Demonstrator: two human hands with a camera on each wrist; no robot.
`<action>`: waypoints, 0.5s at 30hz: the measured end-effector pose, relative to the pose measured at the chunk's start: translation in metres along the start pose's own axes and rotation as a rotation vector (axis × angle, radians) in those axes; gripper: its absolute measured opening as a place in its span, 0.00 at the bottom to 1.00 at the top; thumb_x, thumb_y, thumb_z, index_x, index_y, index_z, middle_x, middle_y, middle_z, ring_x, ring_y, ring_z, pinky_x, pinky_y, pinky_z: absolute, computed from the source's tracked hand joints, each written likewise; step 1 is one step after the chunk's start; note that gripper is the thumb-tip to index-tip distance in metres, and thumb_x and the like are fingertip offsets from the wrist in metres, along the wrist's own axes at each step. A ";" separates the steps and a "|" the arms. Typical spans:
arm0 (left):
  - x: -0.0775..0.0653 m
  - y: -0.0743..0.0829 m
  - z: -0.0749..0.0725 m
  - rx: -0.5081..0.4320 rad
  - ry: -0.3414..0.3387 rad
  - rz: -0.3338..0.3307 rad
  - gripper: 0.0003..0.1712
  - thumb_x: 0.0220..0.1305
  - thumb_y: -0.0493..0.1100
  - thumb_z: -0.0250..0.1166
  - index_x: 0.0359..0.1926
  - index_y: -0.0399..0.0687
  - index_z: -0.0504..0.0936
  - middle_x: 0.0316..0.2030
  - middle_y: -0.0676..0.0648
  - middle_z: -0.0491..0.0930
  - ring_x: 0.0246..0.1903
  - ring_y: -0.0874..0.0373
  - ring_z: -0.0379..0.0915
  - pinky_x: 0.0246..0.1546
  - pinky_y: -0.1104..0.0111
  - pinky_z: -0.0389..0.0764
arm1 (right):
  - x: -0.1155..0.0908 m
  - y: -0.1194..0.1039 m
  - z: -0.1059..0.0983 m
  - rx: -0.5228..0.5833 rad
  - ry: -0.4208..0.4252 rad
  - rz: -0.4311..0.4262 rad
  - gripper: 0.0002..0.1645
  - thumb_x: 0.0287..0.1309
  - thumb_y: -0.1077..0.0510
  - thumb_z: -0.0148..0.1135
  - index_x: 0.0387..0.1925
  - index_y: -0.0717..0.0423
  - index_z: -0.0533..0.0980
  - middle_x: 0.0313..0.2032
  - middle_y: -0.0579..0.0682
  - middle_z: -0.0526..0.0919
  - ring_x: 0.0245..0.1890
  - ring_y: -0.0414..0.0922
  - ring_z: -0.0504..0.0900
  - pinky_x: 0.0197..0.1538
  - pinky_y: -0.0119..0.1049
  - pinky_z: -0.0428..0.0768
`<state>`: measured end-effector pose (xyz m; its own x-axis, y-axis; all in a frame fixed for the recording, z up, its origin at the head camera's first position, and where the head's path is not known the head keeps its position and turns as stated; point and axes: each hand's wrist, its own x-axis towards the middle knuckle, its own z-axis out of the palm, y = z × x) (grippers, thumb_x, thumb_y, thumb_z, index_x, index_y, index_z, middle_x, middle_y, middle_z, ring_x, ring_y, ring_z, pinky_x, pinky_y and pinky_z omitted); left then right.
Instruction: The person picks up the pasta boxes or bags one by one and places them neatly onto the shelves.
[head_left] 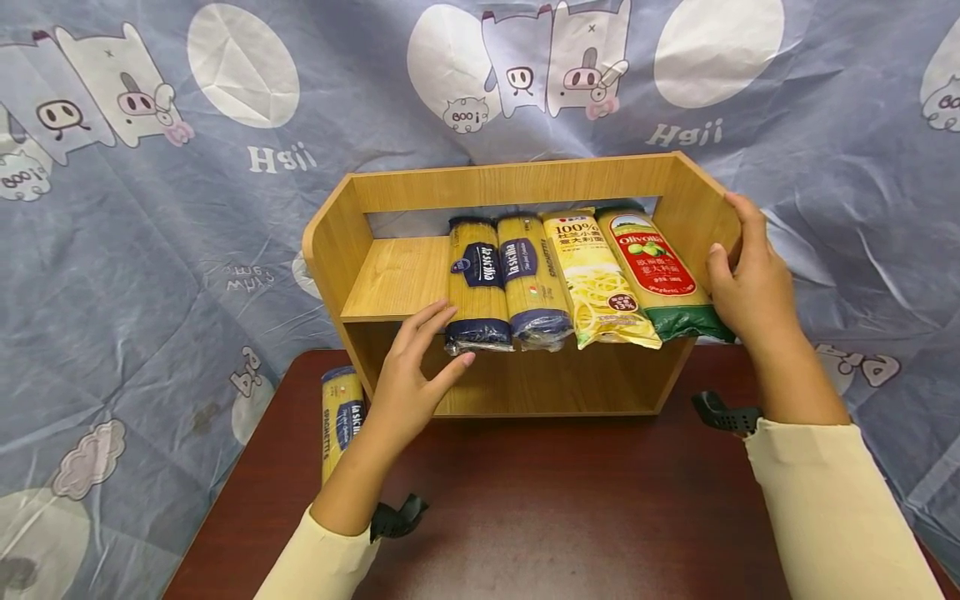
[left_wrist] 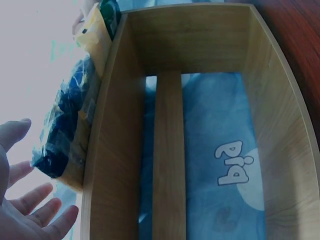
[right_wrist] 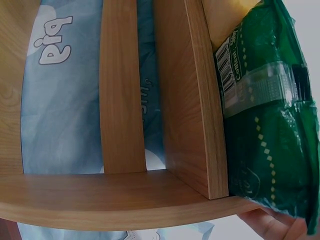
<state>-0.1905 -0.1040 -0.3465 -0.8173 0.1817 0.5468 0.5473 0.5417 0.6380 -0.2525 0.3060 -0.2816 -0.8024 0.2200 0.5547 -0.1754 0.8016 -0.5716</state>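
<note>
My left hand (head_left: 408, 375) is at the left end of the row, fingers spread, fingertips close to a blue-labelled spaghetti pack (head_left: 480, 258); contact is unclear. To its right lie a second La Sicilia spaghetti pack (head_left: 534, 283), a yellow pasta pack (head_left: 600, 283) and a green-and-red Olivoila pasta pack (head_left: 660, 275). All rest on the upper board of a wooden shelf (head_left: 401, 279), their front ends over its edge. My right hand (head_left: 757, 283) holds the shelf's right side panel, thumb toward the inside. In the right wrist view, the green pack end (right_wrist: 270, 130) partly hides that hand.
Another spaghetti pack (head_left: 341, 417) is on the dark red table (head_left: 585, 500), left of the shelf and partly behind my left forearm. Below the packs is the shelf's lower compartment (head_left: 555, 383). A blue patterned cloth (head_left: 187, 217) hangs behind and at the sides.
</note>
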 end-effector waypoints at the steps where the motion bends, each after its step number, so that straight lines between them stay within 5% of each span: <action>1: -0.001 -0.001 -0.001 -0.001 0.006 -0.004 0.34 0.67 0.51 0.68 0.72 0.60 0.69 0.73 0.53 0.64 0.73 0.53 0.61 0.70 0.47 0.68 | 0.000 0.000 0.000 -0.001 0.000 0.001 0.36 0.72 0.51 0.44 0.77 0.29 0.50 0.58 0.80 0.72 0.49 0.76 0.72 0.49 0.72 0.65; 9: -0.016 -0.009 -0.014 -0.023 0.066 -0.038 0.29 0.69 0.46 0.67 0.69 0.55 0.73 0.69 0.50 0.68 0.67 0.53 0.68 0.66 0.54 0.73 | 0.001 0.000 0.000 0.002 -0.006 0.008 0.36 0.72 0.51 0.43 0.77 0.28 0.49 0.59 0.80 0.72 0.51 0.76 0.72 0.51 0.71 0.65; 15: -0.028 -0.018 -0.023 -0.033 0.077 -0.114 0.29 0.71 0.48 0.65 0.70 0.62 0.71 0.69 0.52 0.68 0.62 0.51 0.71 0.63 0.53 0.75 | 0.000 -0.001 0.000 0.001 -0.009 0.012 0.37 0.71 0.51 0.43 0.77 0.29 0.49 0.60 0.79 0.71 0.52 0.76 0.72 0.52 0.71 0.64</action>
<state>-0.1732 -0.1382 -0.3613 -0.8591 0.0564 0.5087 0.4581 0.5278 0.7152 -0.2525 0.3058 -0.2808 -0.8098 0.2243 0.5421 -0.1661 0.7985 -0.5786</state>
